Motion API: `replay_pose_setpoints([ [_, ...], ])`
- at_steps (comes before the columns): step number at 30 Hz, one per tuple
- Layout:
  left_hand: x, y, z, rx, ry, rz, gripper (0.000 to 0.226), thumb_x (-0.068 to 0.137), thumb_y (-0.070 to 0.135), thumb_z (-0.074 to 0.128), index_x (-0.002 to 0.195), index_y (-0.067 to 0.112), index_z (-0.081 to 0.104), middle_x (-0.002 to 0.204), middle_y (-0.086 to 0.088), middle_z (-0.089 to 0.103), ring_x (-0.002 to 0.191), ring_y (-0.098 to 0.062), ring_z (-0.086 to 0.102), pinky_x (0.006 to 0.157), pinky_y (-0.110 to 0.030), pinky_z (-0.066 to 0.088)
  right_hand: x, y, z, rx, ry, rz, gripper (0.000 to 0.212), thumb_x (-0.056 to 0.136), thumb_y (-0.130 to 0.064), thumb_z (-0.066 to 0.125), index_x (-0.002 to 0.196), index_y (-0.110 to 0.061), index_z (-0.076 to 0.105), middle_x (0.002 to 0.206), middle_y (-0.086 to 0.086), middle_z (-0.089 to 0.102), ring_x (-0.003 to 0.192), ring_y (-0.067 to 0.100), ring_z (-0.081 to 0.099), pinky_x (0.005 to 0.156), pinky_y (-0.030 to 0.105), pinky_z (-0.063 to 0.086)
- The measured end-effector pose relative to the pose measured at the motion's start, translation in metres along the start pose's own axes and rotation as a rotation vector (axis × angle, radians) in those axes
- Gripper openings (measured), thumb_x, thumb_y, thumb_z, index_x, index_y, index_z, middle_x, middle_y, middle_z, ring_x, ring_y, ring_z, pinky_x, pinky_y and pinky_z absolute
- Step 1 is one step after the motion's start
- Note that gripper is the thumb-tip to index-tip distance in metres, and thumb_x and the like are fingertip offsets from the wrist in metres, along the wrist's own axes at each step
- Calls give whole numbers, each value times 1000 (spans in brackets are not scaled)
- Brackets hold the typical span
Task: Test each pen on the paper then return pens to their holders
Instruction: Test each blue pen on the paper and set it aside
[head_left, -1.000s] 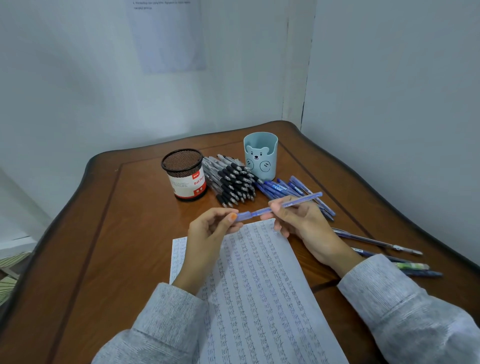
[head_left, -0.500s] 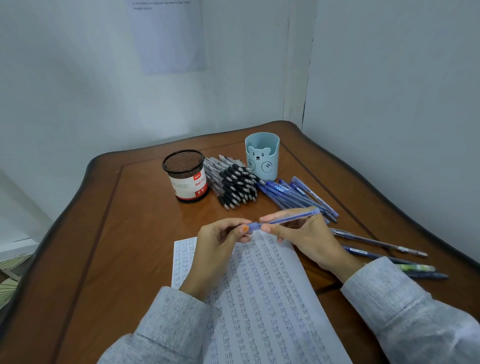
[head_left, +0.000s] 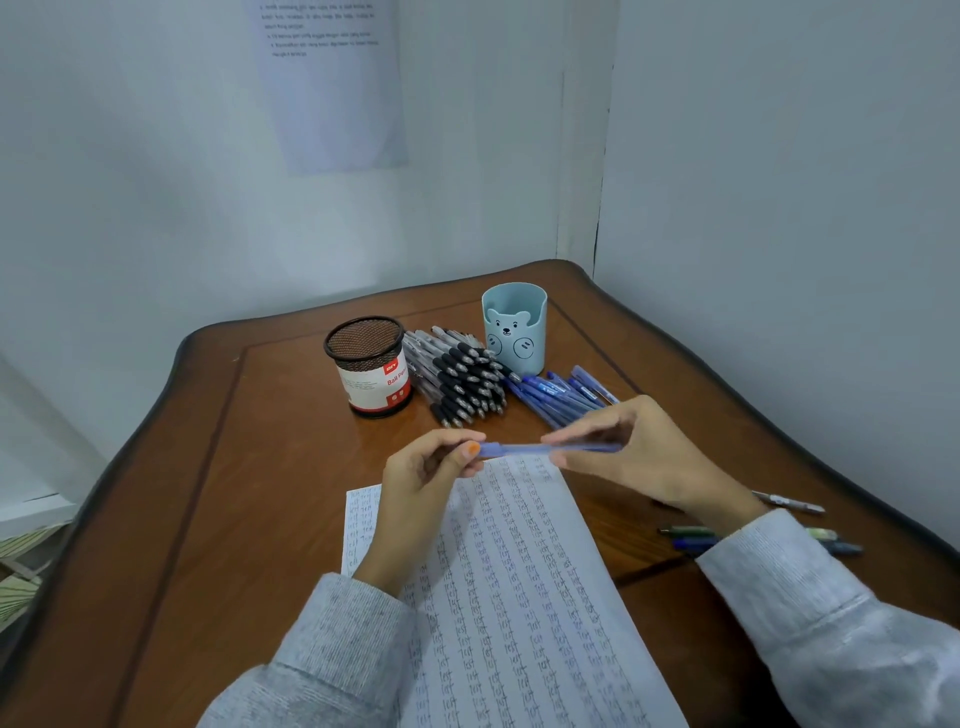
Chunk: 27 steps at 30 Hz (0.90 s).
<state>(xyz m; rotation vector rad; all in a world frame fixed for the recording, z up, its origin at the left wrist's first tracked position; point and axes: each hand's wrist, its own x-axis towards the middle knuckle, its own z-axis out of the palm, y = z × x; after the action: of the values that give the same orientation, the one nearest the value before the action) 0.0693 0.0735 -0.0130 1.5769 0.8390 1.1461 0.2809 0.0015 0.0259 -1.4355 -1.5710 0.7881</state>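
on the table (head_left: 208, 493) a mesh holder (head_left: 366, 364) stands left of loose black pens (head_left: 460, 382). above the paper (head_left: 519, 597), the left hand (head_left: 421, 478) has its grip pinched on one end of a blue pen (head_left: 519, 449), held level in front of the bear holder (head_left: 514, 325); the right hand (head_left: 639, 457) has its grip pinched on the other end.

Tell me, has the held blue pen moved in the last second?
Yes. The blue pen has levelled: its right end swung down in view, away from the bear holder.
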Motion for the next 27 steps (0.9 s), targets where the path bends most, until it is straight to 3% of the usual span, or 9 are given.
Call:
replay_pose_setpoints([
  [3,-4,1,7,145,-93,20,16,89,17,63,103,20,71,92,9,72,87,-2,64,79,-16,49,-3,-3,-11,-485,12,-67,18,81,-24,74,99,-23,76,86,-17,66,82,-2,60,64,11,45],
  [5,-7,-4,12,310,-225,-14,31,90,39,57,120,30,62,111,20,65,106,7,56,92,-14,43,-3,2,-23,-626,167,-79,19,80,-26,74,99,-27,76,86,-15,60,82,6,54,69,19,46],
  [6,-8,-9,14,409,-307,-27,39,91,46,54,127,34,57,125,21,58,117,8,49,101,-19,39,-2,7,-29,-624,269,-62,19,79,-26,75,97,-27,76,85,-13,59,83,8,52,71,27,47],
  [8,-8,-17,17,665,-448,31,50,92,50,54,138,34,48,147,19,39,136,2,32,115,-31,26,-1,16,-42,-555,454,-8,19,79,-25,75,97,-23,77,85,-7,61,80,11,52,68,28,45],
  [12,-8,-16,22,837,-534,71,68,88,59,51,147,29,35,154,19,19,144,1,11,121,-29,7,10,35,-49,-424,647,165,21,83,-22,73,102,-13,75,96,3,71,74,6,55,70,23,44],
  [17,-11,-18,24,823,-515,93,72,86,64,46,148,30,32,156,18,17,144,3,7,118,-23,0,33,57,-39,-307,623,315,21,83,-18,73,101,-8,75,98,8,72,79,11,59,75,27,50],
  [23,-14,-21,23,791,-506,171,58,89,57,50,141,30,45,151,18,33,140,5,20,118,-29,20,38,59,-27,-263,533,315,25,84,-21,72,104,-6,73,103,9,71,84,11,59,80,26,49],
  [27,-15,-20,25,802,-497,180,55,90,53,53,140,30,47,150,18,34,139,5,23,117,-24,19,25,50,-36,-253,522,262,21,88,-17,67,106,-7,72,105,7,70,83,8,57,79,24,46],
])
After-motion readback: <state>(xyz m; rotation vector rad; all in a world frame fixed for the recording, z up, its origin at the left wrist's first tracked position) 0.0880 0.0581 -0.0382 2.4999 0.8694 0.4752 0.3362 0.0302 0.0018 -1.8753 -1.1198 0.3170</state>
